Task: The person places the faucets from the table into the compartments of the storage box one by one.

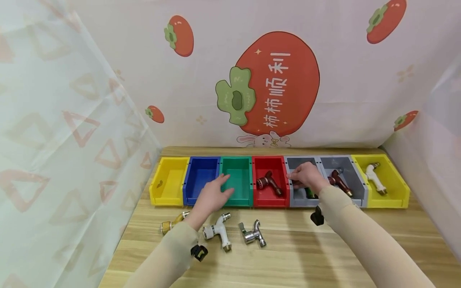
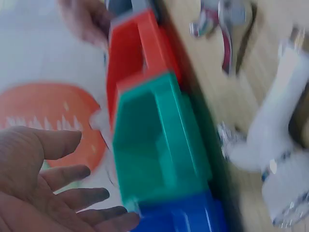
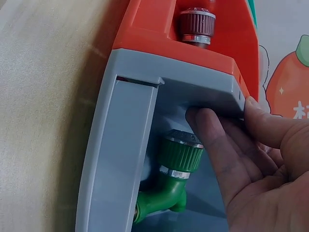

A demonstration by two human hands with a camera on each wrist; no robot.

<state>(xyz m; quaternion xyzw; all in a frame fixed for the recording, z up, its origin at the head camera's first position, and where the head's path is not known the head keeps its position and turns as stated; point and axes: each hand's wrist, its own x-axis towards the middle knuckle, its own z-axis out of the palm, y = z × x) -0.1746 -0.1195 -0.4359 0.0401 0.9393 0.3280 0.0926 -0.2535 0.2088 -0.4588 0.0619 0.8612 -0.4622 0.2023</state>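
Grey bin rim (image 3: 232,94) pinched by right hand (image 1: 309,176); left hand (image 1: 212,195) well apart.

Left hand (image 2: 34,198), fingers spread, near green bin (image 2: 176,140).
Blue bin (image 2: 193,220), green bin, red bin (image 2: 159,53) in row along wood surface (image 2: 203,55) back edge; white tap (image 2: 273,116), chrome tap (image 2: 231,14) off bins' front edges; right hand (image 2: 87,19) blurred by red bin's back corner.

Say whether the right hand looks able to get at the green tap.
Likely yes: the right hand is partly inside the grey bin, beside the green tap, with nothing visible between.
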